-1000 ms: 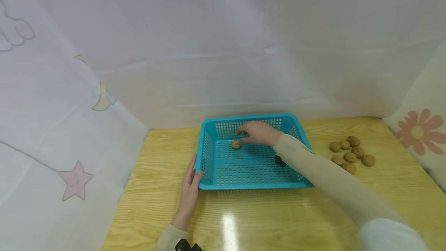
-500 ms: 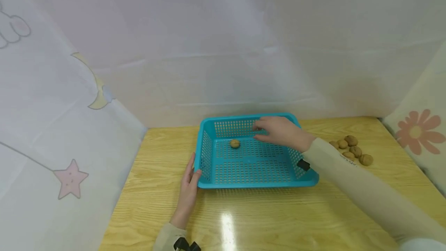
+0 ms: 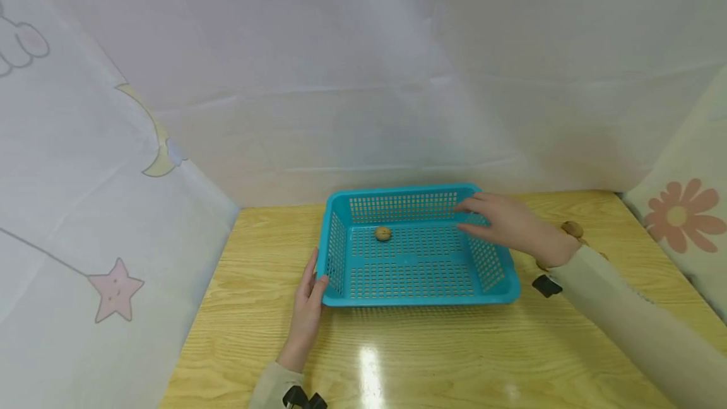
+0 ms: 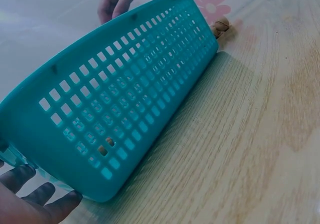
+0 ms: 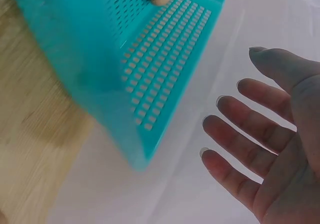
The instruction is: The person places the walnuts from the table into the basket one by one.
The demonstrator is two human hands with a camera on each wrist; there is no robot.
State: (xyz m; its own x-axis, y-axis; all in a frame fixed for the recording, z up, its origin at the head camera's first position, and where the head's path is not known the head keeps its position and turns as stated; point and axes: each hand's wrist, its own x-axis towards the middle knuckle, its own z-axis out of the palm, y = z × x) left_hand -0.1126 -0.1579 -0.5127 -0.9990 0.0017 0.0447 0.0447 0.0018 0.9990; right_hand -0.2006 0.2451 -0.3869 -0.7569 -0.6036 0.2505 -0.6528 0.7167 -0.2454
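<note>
A blue plastic basket (image 3: 406,302) with slotted walls stands on the table. One walnut (image 3: 383,233) lies on its floor, left of the middle. My left hand (image 3: 307,308) holds the basket's left side near the front corner, thumb at the rim and fingers along the outer wall. In the left wrist view the fingers (image 4: 39,194) show at that corner. Over the basket's right end is my right hand (image 3: 508,223), palm bare and fingers spread in the right wrist view. Behind the right wrist, a few more walnuts (image 3: 572,229) lie on the table, mostly hidden.
The wooden table (image 3: 250,270) runs up to a pale cloth backdrop (image 3: 363,112) right behind the basket. More printed cloth hangs at both sides. Black camera mounts (image 3: 547,285) sit on the wrists.
My right hand has moved right, from over the basket's middle to its right end, now covering most of the loose walnuts. The left hand and the walnut inside stay in place.
</note>
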